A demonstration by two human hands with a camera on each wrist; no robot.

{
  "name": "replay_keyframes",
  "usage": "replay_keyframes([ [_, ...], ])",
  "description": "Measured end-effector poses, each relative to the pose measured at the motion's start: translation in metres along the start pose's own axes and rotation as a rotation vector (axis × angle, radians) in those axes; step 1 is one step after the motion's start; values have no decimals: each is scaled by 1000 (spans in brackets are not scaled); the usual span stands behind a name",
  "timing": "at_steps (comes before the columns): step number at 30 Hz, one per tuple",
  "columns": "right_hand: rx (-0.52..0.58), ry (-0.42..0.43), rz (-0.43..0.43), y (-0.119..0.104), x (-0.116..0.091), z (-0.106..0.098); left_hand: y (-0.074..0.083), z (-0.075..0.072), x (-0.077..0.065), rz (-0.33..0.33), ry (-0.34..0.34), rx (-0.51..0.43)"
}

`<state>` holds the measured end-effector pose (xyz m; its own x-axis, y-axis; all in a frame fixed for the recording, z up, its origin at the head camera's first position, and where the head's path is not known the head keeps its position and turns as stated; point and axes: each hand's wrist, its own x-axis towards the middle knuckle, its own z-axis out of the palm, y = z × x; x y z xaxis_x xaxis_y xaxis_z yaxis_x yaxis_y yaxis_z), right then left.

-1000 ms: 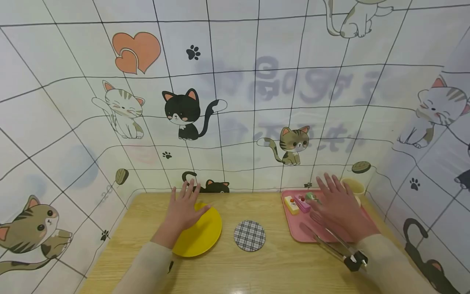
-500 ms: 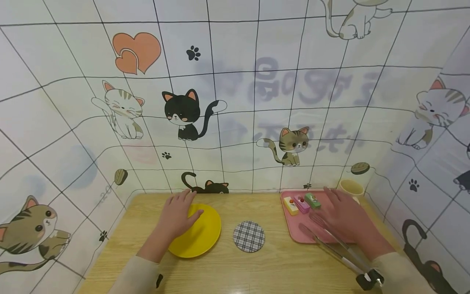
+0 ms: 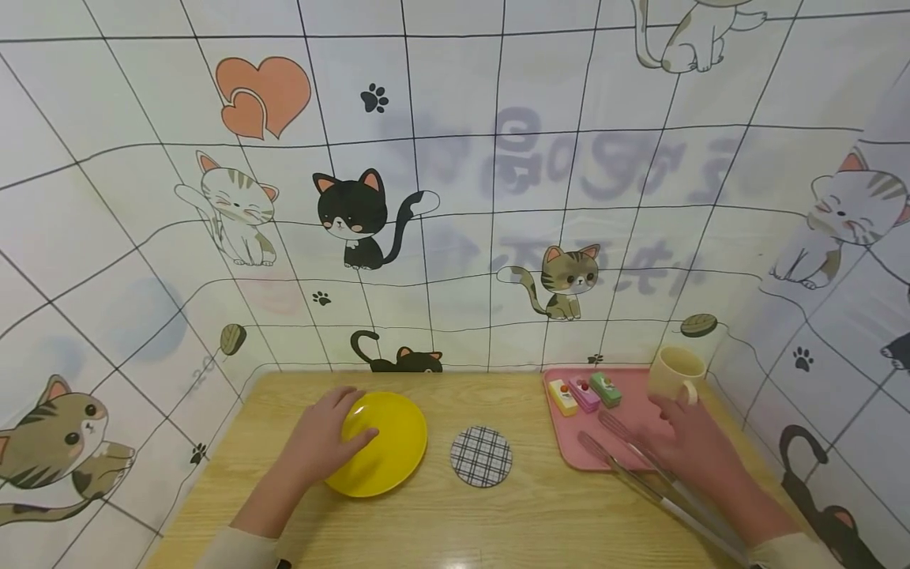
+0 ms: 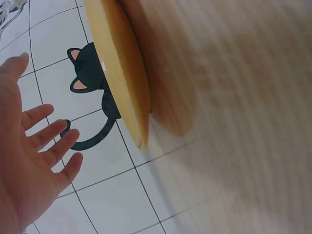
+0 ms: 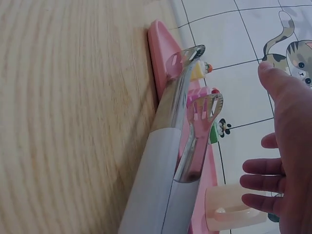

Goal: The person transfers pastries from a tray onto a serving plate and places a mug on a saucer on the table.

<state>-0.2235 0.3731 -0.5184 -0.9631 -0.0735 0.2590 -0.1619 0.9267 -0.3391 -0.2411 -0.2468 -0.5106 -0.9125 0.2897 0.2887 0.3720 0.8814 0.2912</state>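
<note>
My left hand (image 3: 323, 433) hovers over the left side of a round yellow plate (image 3: 398, 454), fingers relaxed and thumb apart; in the left wrist view it holds nothing. My right hand (image 3: 700, 442), also relaxed and holding nothing, is above the right part of a pink tray (image 3: 574, 442). Beneath it lie metal tongs with pale handles (image 5: 151, 180), their slotted tips (image 5: 204, 109) over the tray. Just beyond the right fingers stands a cream mug (image 3: 675, 371). Yellow (image 3: 564, 399), pink (image 3: 584, 395) and green (image 3: 606, 390) toy cake pieces sit in the tray's far left corner.
A round checked coaster (image 3: 482, 457) lies between plate and tray on the wooden table (image 3: 483, 529). White sheeting (image 3: 462, 261) printed with cats rises behind the table and at both sides.
Both hands have drawn back toward the body, their fingers less outstretched than before. The green cake piece and more of the mug are uncovered. Plate, coaster and tray stay in place.
</note>
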Motion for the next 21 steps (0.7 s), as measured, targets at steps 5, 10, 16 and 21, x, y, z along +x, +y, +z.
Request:
replay_keyframes([
  [5, 49, -29, 26, 0, -11, -3, -5, -1, -10, 8, 1, -39],
  [10, 81, -38, 28, 1, -26, -7, -11, 1, -17, 22, 0, -71],
  [16, 41, -68, 23, 3, -40, -8, -18, 1, -26, -13, -33, -106],
  [21, 35, -86, 62, 5, -49, -6, -23, 2, -32, -46, -65, -120],
])
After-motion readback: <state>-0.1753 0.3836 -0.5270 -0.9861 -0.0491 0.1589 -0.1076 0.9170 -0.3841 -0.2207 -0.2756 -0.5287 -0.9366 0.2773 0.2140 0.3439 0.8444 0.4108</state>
